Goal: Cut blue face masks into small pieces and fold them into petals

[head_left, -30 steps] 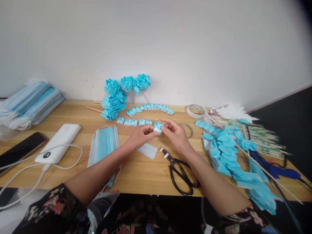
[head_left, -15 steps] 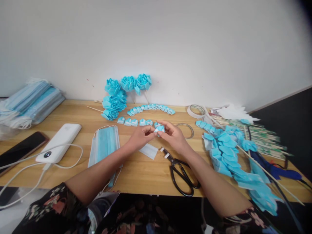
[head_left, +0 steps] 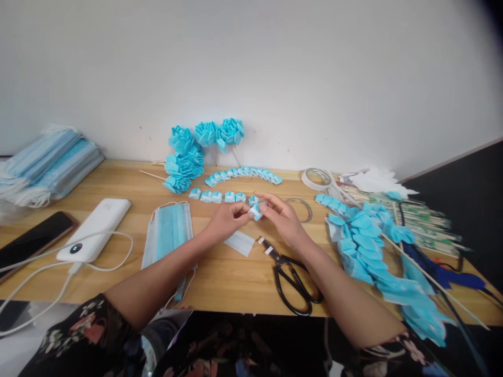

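Between the fingertips of my left hand [head_left: 228, 218] and my right hand [head_left: 281, 217] is a small folded blue-and-white petal [head_left: 255, 211]. Both hands pinch it, one from each side, just above the table. Behind it lies a row of similar folded petals [head_left: 230, 197], and farther back a curved row of petals [head_left: 243, 174]. Below the hands, a pale strip of mask fabric [head_left: 240, 243] lies flat. Black-handled scissors [head_left: 293, 277] rest beside my right forearm, with bits of white on the blades. A blue face mask [head_left: 170, 230] lies left of my left hand.
Blue fabric flowers [head_left: 183, 162] on sticks stand against the wall. Stacked masks [head_left: 55, 162], a phone [head_left: 35, 243] and a cabled white power bank [head_left: 94, 230] are at left. Tape rolls [head_left: 316, 179], blue fabric pieces [head_left: 361, 241] and a blue-handled tool [head_left: 459, 278] are at right.
The petal has tilted slightly in my fingers and shows more of its white folded side. My right fingers have shifted a little on it. Everything on the table stays put.
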`<action>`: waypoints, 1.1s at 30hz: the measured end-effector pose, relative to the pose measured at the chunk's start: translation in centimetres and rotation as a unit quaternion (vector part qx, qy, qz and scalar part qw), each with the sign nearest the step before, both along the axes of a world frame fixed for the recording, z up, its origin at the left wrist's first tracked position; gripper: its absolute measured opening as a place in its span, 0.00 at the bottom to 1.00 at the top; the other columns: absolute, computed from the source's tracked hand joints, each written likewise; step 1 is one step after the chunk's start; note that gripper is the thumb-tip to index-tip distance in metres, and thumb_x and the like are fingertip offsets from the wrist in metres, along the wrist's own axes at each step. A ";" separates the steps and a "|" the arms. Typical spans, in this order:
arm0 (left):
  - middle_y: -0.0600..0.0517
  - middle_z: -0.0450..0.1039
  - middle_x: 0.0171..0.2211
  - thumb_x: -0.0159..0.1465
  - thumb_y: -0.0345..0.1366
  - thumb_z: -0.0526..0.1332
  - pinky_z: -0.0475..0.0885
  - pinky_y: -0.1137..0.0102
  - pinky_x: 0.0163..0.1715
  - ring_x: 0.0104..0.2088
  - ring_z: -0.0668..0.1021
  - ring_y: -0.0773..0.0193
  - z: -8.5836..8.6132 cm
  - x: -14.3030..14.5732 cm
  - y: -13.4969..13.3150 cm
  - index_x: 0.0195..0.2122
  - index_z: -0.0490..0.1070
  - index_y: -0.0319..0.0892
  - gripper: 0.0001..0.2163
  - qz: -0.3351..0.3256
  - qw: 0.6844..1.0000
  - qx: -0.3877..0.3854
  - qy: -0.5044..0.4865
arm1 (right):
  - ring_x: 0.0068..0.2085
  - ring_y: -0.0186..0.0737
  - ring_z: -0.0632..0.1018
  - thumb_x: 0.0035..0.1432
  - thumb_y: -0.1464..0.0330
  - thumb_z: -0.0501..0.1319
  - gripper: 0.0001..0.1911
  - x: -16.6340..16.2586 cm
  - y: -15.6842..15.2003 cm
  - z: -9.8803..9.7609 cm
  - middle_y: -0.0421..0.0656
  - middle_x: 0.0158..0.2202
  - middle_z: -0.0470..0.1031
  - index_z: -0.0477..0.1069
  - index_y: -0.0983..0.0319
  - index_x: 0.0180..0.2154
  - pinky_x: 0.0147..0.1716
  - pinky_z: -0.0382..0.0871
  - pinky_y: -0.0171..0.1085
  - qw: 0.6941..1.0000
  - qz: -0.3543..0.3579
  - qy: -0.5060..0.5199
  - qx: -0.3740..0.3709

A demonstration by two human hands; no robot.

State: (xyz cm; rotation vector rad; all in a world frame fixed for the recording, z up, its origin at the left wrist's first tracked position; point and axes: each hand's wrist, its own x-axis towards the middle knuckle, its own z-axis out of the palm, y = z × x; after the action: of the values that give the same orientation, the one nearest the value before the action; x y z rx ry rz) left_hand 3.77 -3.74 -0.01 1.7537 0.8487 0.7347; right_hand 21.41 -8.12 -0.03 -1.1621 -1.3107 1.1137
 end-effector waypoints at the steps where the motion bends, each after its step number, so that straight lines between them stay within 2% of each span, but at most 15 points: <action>1: 0.57 0.61 0.22 0.58 0.43 0.58 0.56 0.74 0.25 0.24 0.62 0.71 0.0 0.0 0.0 0.25 0.67 0.39 0.12 -0.003 1.000 0.004 0.003 | 0.34 0.36 0.74 0.56 0.61 0.64 0.21 0.0 0.0 -0.1 0.41 0.36 0.74 0.72 0.57 0.51 0.36 0.69 0.38 1.000 0.003 0.000 0.005; 4: 0.57 0.60 0.20 0.58 0.41 0.59 0.55 0.74 0.24 0.23 0.61 0.71 -0.2 0.2 -0.2 0.23 0.66 0.39 0.12 -0.011 1.000 0.021 0.015 | 0.34 0.35 0.73 0.54 0.63 0.66 0.22 0.2 0.1 -0.5 0.39 0.36 0.73 0.72 0.57 0.51 0.35 0.67 0.36 1.000 0.000 -0.009 0.026; 11: 0.56 0.64 0.22 0.59 0.41 0.58 0.58 0.74 0.25 0.24 0.64 0.70 0.1 -0.2 0.0 0.25 0.69 0.39 0.11 -0.015 0.999 0.033 0.023 | 0.31 0.34 0.73 0.56 0.61 0.64 0.17 0.1 0.2 -0.4 0.39 0.31 0.74 0.75 0.58 0.47 0.33 0.69 0.36 0.998 -0.054 0.007 0.027; 18: 0.57 0.63 0.21 0.59 0.42 0.58 0.57 0.74 0.25 0.24 0.64 0.71 0.3 -1.2 1.8 0.24 0.68 0.39 0.12 0.073 0.997 0.034 0.006 | 0.31 0.35 0.75 0.57 0.58 0.62 0.20 0.3 0.6 -0.3 0.42 0.33 0.77 0.73 0.59 0.49 0.33 0.73 0.37 0.994 -0.101 0.031 0.008; 22: 0.56 0.65 0.22 0.58 0.43 0.59 0.57 0.73 0.25 0.24 0.65 0.70 -0.2 -1.7 2.6 0.26 0.70 0.38 0.12 0.116 0.992 0.055 0.021 | 0.29 0.35 0.74 0.59 0.60 0.60 0.17 0.5 0.5 -0.3 0.41 0.31 0.77 0.74 0.60 0.47 0.31 0.70 0.36 0.992 -0.114 -0.037 0.031; 26: 0.54 0.69 0.24 0.57 0.43 0.59 0.60 0.73 0.27 0.25 0.68 0.69 -0.6 -1.8 3.0 0.28 0.72 0.38 0.12 0.142 0.988 0.052 0.029 | 0.30 0.36 0.75 0.59 0.63 0.60 0.10 0.2 -0.1 -0.1 0.40 0.30 0.78 0.77 0.60 0.39 0.31 0.66 0.35 0.973 -0.047 -0.211 0.076; 29: 0.53 0.72 0.25 0.57 0.43 0.60 0.62 0.73 0.28 0.27 0.71 0.67 -0.9 -1.7 3.2 0.28 0.72 0.38 0.12 0.139 0.989 0.048 0.027 | 0.33 0.36 0.76 0.60 0.67 0.60 0.07 -0.3 -0.6 0.2 0.40 0.32 0.79 0.77 0.58 0.36 0.34 0.65 0.35 0.929 0.052 -0.346 0.123; 31: 0.53 0.73 0.25 0.57 0.42 0.60 0.63 0.73 0.29 0.27 0.71 0.67 -1.0 -1.6 3.2 0.28 0.73 0.38 0.11 0.138 0.988 0.055 0.032 | 0.35 0.37 0.76 0.61 0.67 0.60 0.06 -0.5 -0.8 0.2 0.40 0.33 0.79 0.77 0.58 0.36 0.36 0.64 0.35 0.900 0.106 -0.395 0.154; 33: 0.53 0.73 0.25 0.57 0.42 0.59 0.62 0.73 0.28 0.27 0.71 0.67 -0.9 -1.6 3.2 0.28 0.73 0.38 0.11 0.142 0.987 0.060 0.038 | 0.35 0.38 0.76 0.62 0.65 0.61 0.06 -0.5 -0.7 0.2 0.40 0.31 0.78 0.76 0.58 0.36 0.36 0.63 0.36 0.885 0.130 -0.415 0.168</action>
State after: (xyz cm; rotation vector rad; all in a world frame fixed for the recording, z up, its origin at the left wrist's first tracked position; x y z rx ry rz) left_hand 2.17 -0.54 -0.94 1.7968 1.1430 0.9264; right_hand 20.86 -8.85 0.15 -1.2618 -2.2726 0.5022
